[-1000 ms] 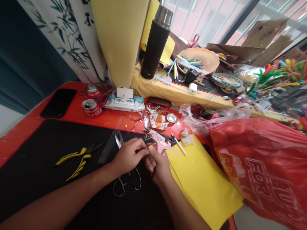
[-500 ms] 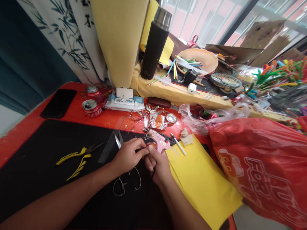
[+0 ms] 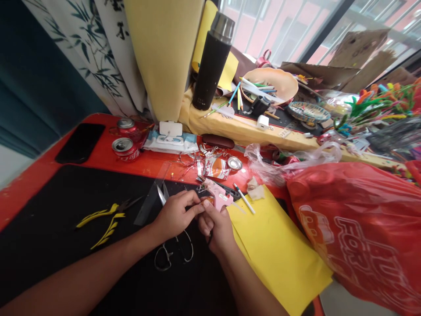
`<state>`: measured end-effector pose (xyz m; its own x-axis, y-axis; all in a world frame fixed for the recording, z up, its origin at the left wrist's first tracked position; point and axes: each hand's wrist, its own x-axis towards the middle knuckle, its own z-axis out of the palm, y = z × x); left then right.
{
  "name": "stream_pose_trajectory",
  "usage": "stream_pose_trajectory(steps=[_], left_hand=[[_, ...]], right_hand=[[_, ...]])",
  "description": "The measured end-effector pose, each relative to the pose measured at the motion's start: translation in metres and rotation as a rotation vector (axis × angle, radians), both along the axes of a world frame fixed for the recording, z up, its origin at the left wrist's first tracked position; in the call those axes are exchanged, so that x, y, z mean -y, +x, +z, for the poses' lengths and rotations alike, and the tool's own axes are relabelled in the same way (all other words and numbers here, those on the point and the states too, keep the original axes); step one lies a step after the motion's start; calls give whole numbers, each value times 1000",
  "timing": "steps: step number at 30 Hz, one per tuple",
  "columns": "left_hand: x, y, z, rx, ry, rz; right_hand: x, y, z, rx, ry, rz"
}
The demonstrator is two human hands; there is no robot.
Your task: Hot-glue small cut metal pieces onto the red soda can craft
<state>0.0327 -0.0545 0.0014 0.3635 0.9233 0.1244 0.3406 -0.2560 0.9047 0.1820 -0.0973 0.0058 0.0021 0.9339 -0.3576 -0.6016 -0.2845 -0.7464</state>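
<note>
My left hand [image 3: 179, 213] and my right hand [image 3: 217, 226] meet above the black mat [image 3: 49, 206], fingertips pinched together. Between them shows a small orange-brown piece [image 3: 207, 200], mostly covered by the fingers, its kind unclear. Something dark pokes out below my right fingers. Just beyond the hands lies a pink glue gun [image 3: 219, 195]. Scissors [image 3: 164, 256] lie open under my left wrist, blades showing past it. A clear ruler [image 3: 148, 204] is beside them, and yellow-handled pliers [image 3: 110, 219] rest spread to the left.
Yellow paper sheets [image 3: 279, 250] and a white pen [image 3: 244, 198] lie to the right, beside a bulging red plastic bag [image 3: 358, 228]. Behind are cut can scraps [image 3: 217, 167], red cans [image 3: 125, 149], wipes [image 3: 171, 140] and a phone [image 3: 80, 142]. A black thermos [image 3: 213, 61] stands on the ledge.
Almost nothing differs. Both hands keep the same pinch in the same place, and the view has shifted very slightly.
</note>
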Motion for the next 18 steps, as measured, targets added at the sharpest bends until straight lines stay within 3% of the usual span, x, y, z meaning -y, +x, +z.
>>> stream_pose_trajectory(steps=[11, 18], left_hand=[[0, 1, -3, -11, 5, -2], [6, -2, 3, 9, 221, 44]], right_hand=[[-2, 0, -1, -10, 3, 2], [3, 0, 1, -2, 64, 47]])
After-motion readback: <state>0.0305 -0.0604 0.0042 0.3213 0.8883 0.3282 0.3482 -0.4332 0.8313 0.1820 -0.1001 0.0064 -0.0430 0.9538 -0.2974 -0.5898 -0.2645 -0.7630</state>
